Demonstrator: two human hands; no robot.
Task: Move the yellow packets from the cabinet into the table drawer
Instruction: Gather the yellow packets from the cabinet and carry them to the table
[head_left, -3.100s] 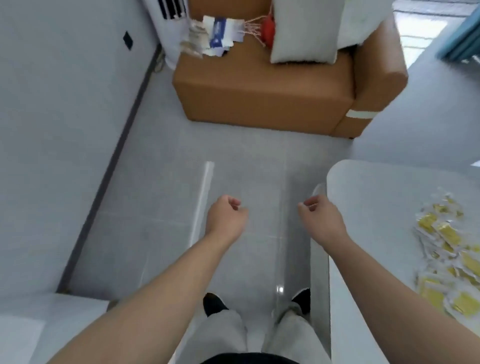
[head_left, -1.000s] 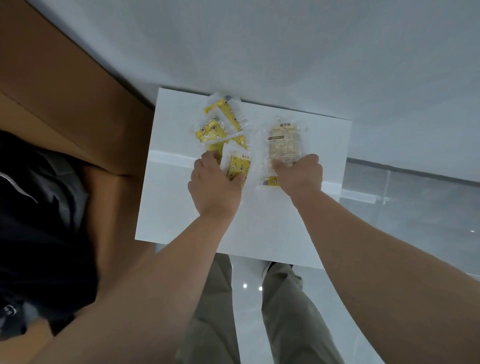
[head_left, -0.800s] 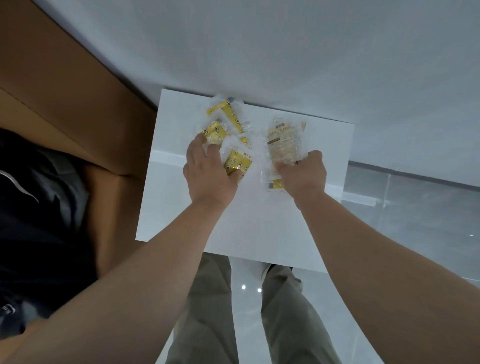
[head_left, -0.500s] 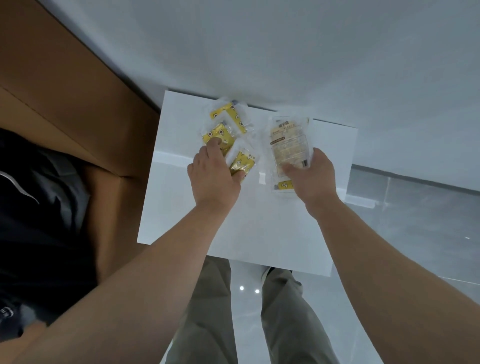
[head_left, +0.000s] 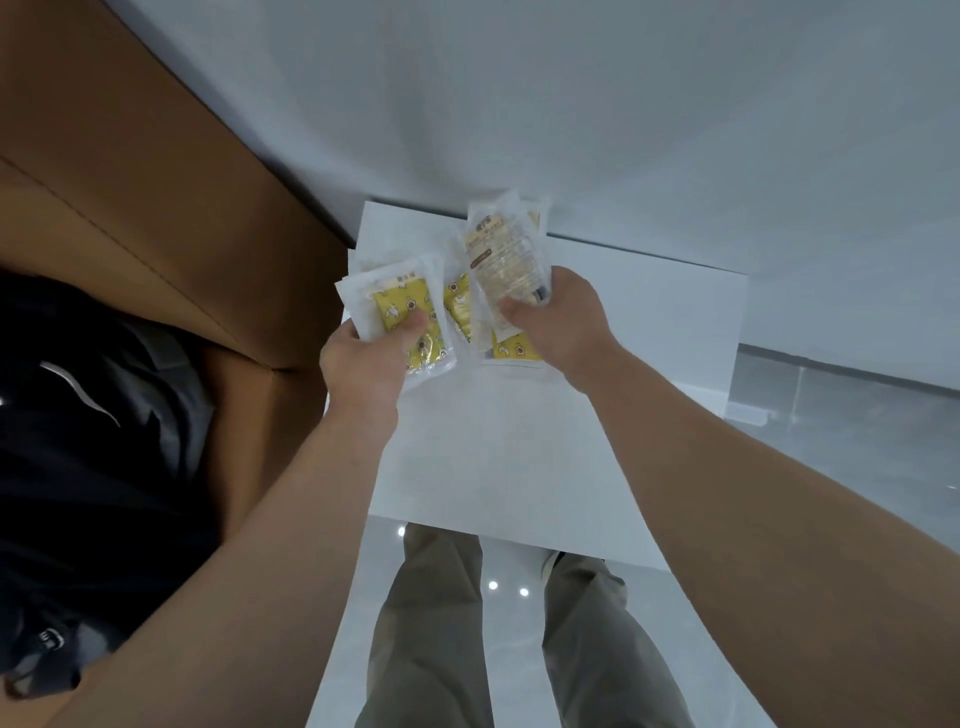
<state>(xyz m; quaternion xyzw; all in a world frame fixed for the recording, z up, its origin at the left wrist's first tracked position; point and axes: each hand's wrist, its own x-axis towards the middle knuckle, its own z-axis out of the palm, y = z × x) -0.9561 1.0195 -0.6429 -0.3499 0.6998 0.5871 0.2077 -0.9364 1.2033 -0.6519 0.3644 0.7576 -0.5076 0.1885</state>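
My left hand (head_left: 366, 371) grips a fan of yellow packets (head_left: 402, 312) in clear wrappers, thumb pressed on the front one. In my right hand (head_left: 558, 322) is a second bunch of packets (head_left: 506, 260), their pale printed backs toward me and a yellow one showing at the bottom. Both bunches are lifted above the white cabinet top (head_left: 519, 441). Another yellow packet (head_left: 460, 306) shows between the two bunches; I cannot tell whether it lies on the cabinet or belongs to one bunch. The table drawer is out of view.
A brown sofa (head_left: 130, 171) with dark clothing (head_left: 88, 441) on it stands directly left of the cabinet. A white wall (head_left: 571, 93) runs behind the cabinet. Grey tiled floor (head_left: 857, 441) lies to the right, and my legs (head_left: 436, 623) stand below the cabinet's near edge.
Both hands have closed on the packets and raised them off the cabinet top. The loose pile at the back of the surface is now gathered into the two hands.
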